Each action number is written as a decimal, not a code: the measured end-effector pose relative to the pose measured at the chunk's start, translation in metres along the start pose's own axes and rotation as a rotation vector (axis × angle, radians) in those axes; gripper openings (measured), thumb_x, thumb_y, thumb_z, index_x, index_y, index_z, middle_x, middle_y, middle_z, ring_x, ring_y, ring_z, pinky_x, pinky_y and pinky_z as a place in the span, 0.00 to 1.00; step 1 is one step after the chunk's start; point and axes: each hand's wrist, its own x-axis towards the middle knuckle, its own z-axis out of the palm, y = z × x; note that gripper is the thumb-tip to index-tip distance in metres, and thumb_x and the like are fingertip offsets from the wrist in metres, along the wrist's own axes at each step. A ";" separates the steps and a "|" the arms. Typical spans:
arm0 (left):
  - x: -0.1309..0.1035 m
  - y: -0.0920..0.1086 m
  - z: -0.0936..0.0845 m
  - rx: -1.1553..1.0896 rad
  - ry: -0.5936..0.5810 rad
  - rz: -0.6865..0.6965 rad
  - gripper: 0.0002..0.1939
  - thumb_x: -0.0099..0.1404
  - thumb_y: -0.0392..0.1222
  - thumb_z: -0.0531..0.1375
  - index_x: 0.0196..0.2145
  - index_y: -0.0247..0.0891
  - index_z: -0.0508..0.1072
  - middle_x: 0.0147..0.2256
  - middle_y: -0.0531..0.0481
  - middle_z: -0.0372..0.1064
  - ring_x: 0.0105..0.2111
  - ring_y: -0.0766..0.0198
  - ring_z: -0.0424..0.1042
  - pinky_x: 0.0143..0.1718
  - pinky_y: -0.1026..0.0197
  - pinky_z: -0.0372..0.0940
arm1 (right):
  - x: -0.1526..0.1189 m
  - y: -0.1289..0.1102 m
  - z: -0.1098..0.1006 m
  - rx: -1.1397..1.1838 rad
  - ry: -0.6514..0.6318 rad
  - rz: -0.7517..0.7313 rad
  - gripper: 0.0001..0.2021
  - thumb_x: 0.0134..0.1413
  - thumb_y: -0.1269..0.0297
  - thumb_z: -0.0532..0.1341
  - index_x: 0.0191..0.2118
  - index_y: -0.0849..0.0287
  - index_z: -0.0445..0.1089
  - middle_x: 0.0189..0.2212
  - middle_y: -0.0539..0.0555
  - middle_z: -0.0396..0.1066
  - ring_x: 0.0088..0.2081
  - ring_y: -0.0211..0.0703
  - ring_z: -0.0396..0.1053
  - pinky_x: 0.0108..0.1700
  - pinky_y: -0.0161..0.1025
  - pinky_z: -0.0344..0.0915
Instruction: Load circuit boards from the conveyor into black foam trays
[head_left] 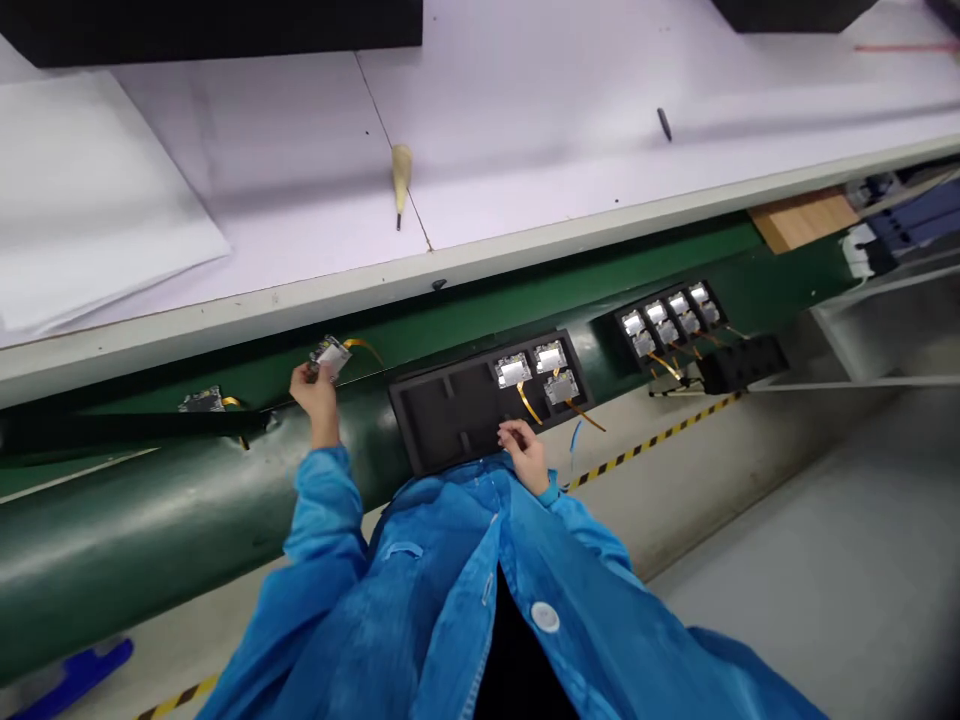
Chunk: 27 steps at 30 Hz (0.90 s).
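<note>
My left hand (316, 395) pinches a small circuit board (331, 356) with a silvery plate and an orange ribbon cable, held above the green belt. To its right lies a black foam tray (409, 425) with divided pockets. Toward the right end of this tray sit three boards: one silver-topped board (513, 371), another silver-topped board (550, 356) and a greyer board (561, 387), their ribbon cables trailing out. My right hand (527, 457) is at the tray's front edge, fingers curled together; whatever they may hold is too small to make out.
Another black tray (646, 310) of several boards lies farther right, beside a black block (742, 364). A loose board (202, 401) rests at left near a dark strip (127, 435). On the white shelf are a wooden-handled tool (401, 175), white sheets (97, 200) and a small black object (664, 124).
</note>
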 end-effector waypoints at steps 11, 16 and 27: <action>-0.244 0.032 -0.004 -0.344 -0.648 0.164 0.18 0.63 0.56 0.71 0.35 0.41 0.72 0.31 0.53 0.71 0.31 0.63 0.72 0.35 0.64 0.68 | 0.013 -0.032 0.017 0.059 0.007 -0.159 0.18 0.59 0.45 0.69 0.46 0.53 0.80 0.43 0.55 0.80 0.42 0.46 0.77 0.47 0.45 0.78; -0.241 0.037 0.003 -0.296 -0.807 0.292 0.14 0.65 0.53 0.69 0.37 0.39 0.76 0.34 0.50 0.75 0.35 0.61 0.76 0.39 0.62 0.71 | 0.013 -0.020 -0.005 0.134 0.014 -0.052 0.21 0.52 0.42 0.72 0.39 0.55 0.80 0.38 0.55 0.81 0.40 0.49 0.78 0.48 0.47 0.78; -0.283 0.042 0.060 -0.273 -0.955 0.191 0.24 0.64 0.63 0.69 0.39 0.38 0.77 0.37 0.45 0.79 0.38 0.56 0.80 0.44 0.57 0.73 | 0.035 0.001 -0.070 0.185 -0.058 0.029 0.22 0.44 0.41 0.74 0.27 0.57 0.74 0.26 0.50 0.74 0.30 0.42 0.70 0.35 0.41 0.70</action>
